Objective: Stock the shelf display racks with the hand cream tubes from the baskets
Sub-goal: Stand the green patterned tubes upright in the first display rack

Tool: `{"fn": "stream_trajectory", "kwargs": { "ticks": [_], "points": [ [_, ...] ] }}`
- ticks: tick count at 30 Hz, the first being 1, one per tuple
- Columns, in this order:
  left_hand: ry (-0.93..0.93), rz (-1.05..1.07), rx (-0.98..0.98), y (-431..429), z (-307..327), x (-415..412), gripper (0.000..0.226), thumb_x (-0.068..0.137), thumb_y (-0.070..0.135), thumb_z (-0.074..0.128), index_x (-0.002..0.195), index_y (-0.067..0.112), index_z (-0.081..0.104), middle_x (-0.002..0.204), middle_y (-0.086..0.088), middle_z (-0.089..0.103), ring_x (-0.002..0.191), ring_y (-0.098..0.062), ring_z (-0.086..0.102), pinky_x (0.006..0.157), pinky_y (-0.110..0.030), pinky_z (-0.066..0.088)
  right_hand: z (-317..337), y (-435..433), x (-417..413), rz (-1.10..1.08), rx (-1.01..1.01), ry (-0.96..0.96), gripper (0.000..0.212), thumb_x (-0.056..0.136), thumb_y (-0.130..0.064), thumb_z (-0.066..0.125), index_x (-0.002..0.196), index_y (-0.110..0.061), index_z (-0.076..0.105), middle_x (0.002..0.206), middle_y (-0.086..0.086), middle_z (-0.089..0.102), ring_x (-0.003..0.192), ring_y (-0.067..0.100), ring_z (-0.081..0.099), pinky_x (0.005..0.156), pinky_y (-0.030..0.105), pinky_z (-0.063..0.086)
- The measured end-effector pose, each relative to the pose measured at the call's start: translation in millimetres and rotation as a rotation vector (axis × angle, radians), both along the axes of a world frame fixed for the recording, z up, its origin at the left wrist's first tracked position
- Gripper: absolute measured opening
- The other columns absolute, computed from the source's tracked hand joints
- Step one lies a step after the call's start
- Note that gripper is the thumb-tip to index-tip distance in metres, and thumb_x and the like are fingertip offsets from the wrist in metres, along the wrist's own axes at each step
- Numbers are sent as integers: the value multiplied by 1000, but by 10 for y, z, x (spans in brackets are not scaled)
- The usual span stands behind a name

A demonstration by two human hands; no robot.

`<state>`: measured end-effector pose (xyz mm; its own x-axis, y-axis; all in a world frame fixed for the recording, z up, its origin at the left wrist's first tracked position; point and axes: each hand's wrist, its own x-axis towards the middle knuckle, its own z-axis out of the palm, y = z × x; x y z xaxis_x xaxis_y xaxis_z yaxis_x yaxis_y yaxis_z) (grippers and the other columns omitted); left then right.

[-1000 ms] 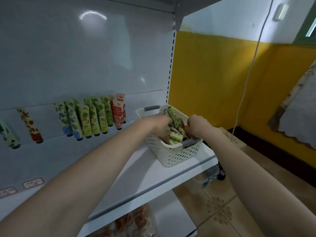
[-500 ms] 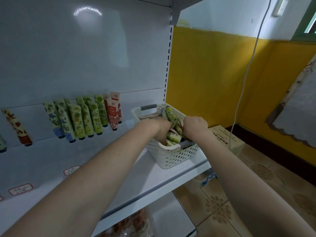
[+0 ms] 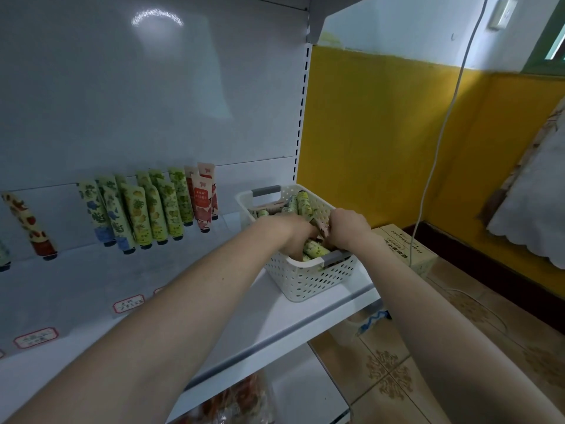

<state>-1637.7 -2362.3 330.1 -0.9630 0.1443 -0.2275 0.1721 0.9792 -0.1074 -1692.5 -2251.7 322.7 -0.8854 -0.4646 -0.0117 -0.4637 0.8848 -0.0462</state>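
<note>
Left hand [image 3: 295,237] and right hand [image 3: 348,226], hardly any shift, among tubes [image 3: 305,203] in basket [image 3: 308,284]

Only one word can be read, on the cardboard box [image 3: 409,249]
It reads "Franziskaner", seen upside down on the top. The box's other print, the red-framed price tags [image 3: 128,303] and the lettering on the tubes [image 3: 139,209] are too blurred to read.

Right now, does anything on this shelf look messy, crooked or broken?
Nothing looks broken or spilled. The tubes in the white basket lie jumbled at all angles, and a wide gap separates one red-fruit tube from the main displayed row.
</note>
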Motion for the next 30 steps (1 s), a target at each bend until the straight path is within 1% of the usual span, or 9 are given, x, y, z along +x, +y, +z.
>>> {"fn": "stream_trajectory", "kwargs": {
  "ticks": [4,10,14,18,21,24,26,28,30],
  "points": [
    [5,12,-93,60,-29,-24,32,86,23,59,117,16,57,108,-4,62,94,-23,58,77,-33,50,-18,3,-24,-13,-4,-9,34,88,-8,56,63,-14,34,73,5,48,75,23,49,62,28,39],
    [35,6,-58,53,41,24,30,84,26,64,112,15,58,101,-1,61,87,-20,55,72,-30,47,-45,-2,-11,-35,-74,0,19,89,-3,51,72,-9,43,79,8,51,73,23,50,60,28,41],
    [80,14,-6,-13,82,66,29,81,29,68,108,17,62,99,0,64,88,-20,58,70,-30,46,-48,16,-20,-61,-235,-50,20,89,-7,53,70,-9,45,74,8,52,71,24,51,49,25,36],
    [247,33,67,-62,142,135,17,87,28,61,102,20,58,91,0,57,96,-21,56,75,-33,37,-20,80,-19,-92,-513,-107,9,85,-10,61,85,-3,56,75,8,55,69,24,56,55,33,47],
    [393,101,200,-145,248,214,25,88,31,61,111,22,57,107,0,61,107,-24,54,97,-42,34,58,158,20,-79,-777,-132,20,85,-8,60,104,-1,58,92,13,63,80,29,63,69,40,56],
    [527,214,428,-255,316,348,23,88,36,61,104,20,56,94,6,58,102,-23,54,107,-48,24,193,182,104,-57,-969,-138,25,86,-6,60,111,-3,56,94,8,63,77,21,61,59,31,54],
    [614,266,598,-315,349,461,22,86,38,62,94,18,56,80,9,52,86,-21,53,99,-44,33,300,162,183,-44,-1091,-163,25,86,-6,61,111,-4,56,91,6,63,74,17,60,55,23,49],
    [682,303,814,-347,384,644,23,84,37,65,89,16,58,73,8,54,76,-17,55,77,-31,44,412,120,302,-37,-1219,-216,24,85,-3,61,108,-6,54,83,2,62,69,12,59,57,21,49],
    [727,320,1023,-357,414,869,17,85,35,65,88,19,60,73,12,58,71,-7,58,60,-20,44,512,66,442,-21,-1331,-308,28,83,2,61,107,-9,52,81,1,60,69,12,59,65,25,52]
  ]
}}
